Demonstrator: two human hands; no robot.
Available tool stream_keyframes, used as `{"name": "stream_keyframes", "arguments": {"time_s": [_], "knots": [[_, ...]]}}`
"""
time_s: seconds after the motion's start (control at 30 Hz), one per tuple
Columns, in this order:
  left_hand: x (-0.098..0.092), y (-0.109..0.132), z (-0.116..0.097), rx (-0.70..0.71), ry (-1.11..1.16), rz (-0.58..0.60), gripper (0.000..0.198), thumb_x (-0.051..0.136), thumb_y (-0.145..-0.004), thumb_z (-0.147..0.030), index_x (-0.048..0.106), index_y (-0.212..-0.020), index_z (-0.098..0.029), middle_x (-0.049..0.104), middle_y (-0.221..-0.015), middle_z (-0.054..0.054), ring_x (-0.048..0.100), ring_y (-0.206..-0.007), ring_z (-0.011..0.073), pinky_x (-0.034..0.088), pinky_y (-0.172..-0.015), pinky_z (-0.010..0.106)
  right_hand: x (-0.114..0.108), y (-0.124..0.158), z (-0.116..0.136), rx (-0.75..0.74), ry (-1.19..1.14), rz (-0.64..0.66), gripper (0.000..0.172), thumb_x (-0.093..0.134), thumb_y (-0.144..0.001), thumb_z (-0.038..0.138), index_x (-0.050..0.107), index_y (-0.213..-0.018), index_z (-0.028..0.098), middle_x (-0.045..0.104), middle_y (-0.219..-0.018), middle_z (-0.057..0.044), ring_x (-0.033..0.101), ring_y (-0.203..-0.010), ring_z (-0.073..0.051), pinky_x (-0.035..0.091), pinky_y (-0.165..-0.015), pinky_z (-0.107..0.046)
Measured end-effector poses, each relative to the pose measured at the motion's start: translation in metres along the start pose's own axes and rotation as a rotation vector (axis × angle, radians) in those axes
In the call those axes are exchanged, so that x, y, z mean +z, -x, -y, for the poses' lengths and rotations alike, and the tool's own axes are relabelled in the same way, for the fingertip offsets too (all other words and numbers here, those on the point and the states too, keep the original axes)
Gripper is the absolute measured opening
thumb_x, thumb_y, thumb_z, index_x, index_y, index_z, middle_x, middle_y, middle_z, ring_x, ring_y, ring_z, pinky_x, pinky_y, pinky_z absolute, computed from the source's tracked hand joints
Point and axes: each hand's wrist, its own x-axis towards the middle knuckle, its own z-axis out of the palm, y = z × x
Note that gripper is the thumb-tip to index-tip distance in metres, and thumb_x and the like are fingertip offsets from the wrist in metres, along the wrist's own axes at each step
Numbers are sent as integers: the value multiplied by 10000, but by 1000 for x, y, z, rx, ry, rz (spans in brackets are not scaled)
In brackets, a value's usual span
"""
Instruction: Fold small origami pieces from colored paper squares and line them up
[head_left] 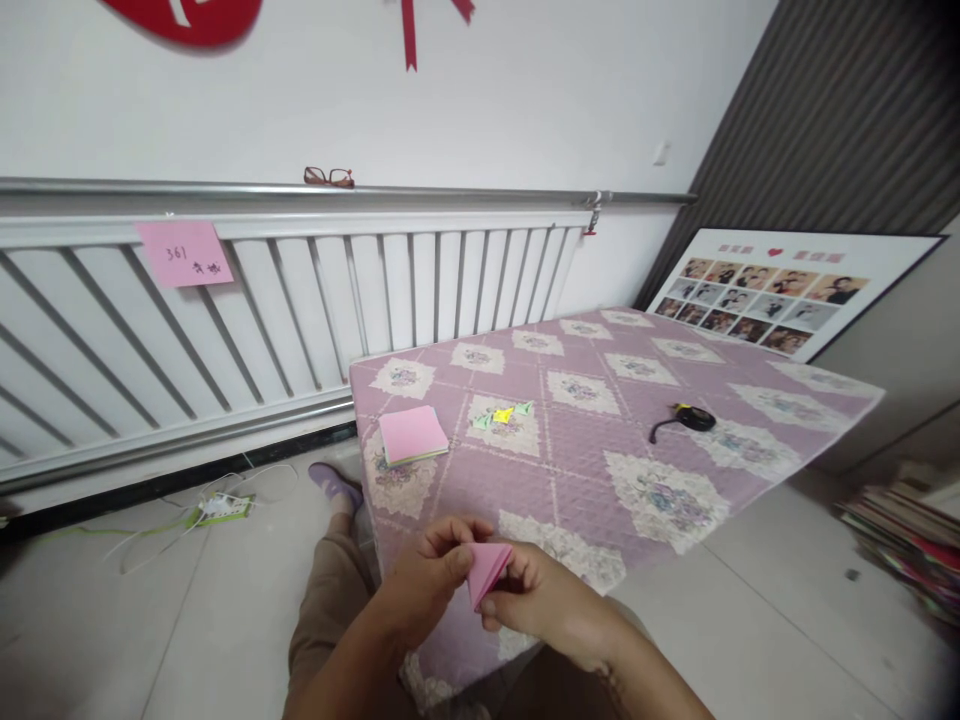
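Note:
A folded pink paper (pixel 487 570), shaped like a triangle, sits between both my hands just above the near edge of the table (pixel 600 440). My left hand (pixel 427 580) pinches its left side with thumb and fingers closed. My right hand (pixel 547 600) grips its right side, fingers curled. On the purple patterned tablecloth farther away lies a stack of pink square papers (pixel 412 434). Beside it rest small folded green and yellow paper pieces (pixel 502 414).
A black tape measure (pixel 686 420) lies at the table's right. White radiator panels (pixel 300 300) with a pink note (pixel 184 253) and glasses (pixel 328 177) on top stand behind. A framed photo collage (pixel 765 290) leans at right; books (pixel 907 540) and a power strip (pixel 221 510) lie on the floor.

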Motion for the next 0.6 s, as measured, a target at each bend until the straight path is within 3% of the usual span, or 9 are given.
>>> {"name": "stream_keyframes", "arguments": {"time_s": [0.33, 0.47, 0.6], "knots": [[-6, -6, 15, 34, 67, -5, 367, 831, -621, -417, 586, -708, -158, 579, -1013, 39, 532, -833, 156, 408, -786, 298, 0, -3, -9, -32, 42, -117, 143, 625, -627, 177, 503, -701, 183, 424, -619, 80, 381, -584, -73, 306, -565, -214], [-8, -4, 12, 27, 19, 7, 380, 823, -633, -429, 572, -711, -154, 568, -1022, 52, 528, -827, 162, 415, -777, 305, -3, -2, -13, -34, 115, -133, 162, 636, -640, 194, 516, -748, 182, 416, -660, 73, 368, -616, -80, 303, -581, -213], [-16, 0, 3, 51, -120, 66, 305, 793, -698, -379, 589, -741, -157, 557, -1111, 67, 520, -973, 198, 387, -855, 320, -6, 0, -16, -48, 199, -108, 140, 609, -672, 190, 490, -748, 187, 387, -665, 72, 349, -617, -83, 296, -573, -213]]}}
